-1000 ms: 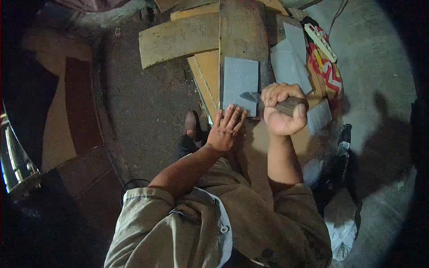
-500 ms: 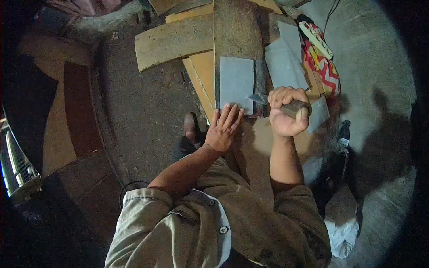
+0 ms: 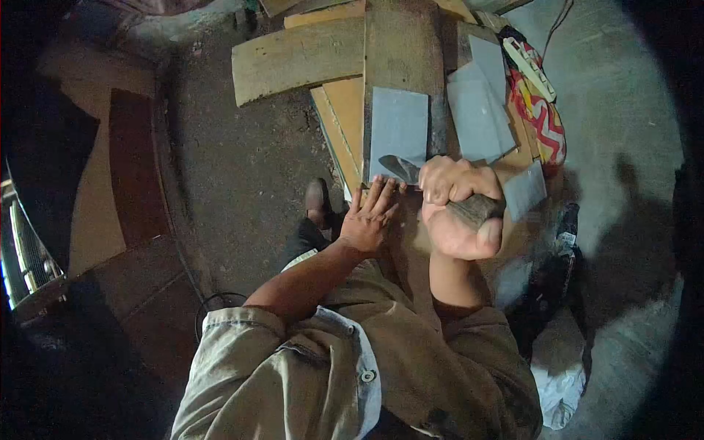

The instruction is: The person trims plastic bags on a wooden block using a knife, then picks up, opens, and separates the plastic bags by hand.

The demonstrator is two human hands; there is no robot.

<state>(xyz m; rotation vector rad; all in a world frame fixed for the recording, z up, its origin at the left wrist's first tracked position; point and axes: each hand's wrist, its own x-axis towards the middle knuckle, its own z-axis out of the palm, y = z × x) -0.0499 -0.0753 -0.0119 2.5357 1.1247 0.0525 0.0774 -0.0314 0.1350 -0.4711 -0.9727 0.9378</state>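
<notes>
A pale grey rectangular sheet (image 3: 400,128) lies on a long wooden board (image 3: 403,51). My left hand (image 3: 367,226) rests at the sheet's near edge, fingers stretched out and slightly spread, fingertips at the edge. In my right hand (image 3: 456,183) is a knife (image 3: 398,167), gripped in a fist round its thick dark handle. Its broad grey blade points left, over the near end of the sheet and just beyond my left fingertips. Whether the blade touches the sheet, I cannot tell.
More pale sheets (image 3: 477,110) lie to the right, with a smaller piece (image 3: 526,191) nearer me. Beside them are a white power strip (image 3: 529,70) and a red-and-yellow patterned cloth (image 3: 544,125). A curved wooden plank (image 3: 297,59) sticks out at left. A white bag (image 3: 559,396) stands lower right.
My right hand has come nearer and slightly left with the knife, and the blade has shifted left over the sheet's near end. The view has shifted slightly; my left hand stays at the edge.
</notes>
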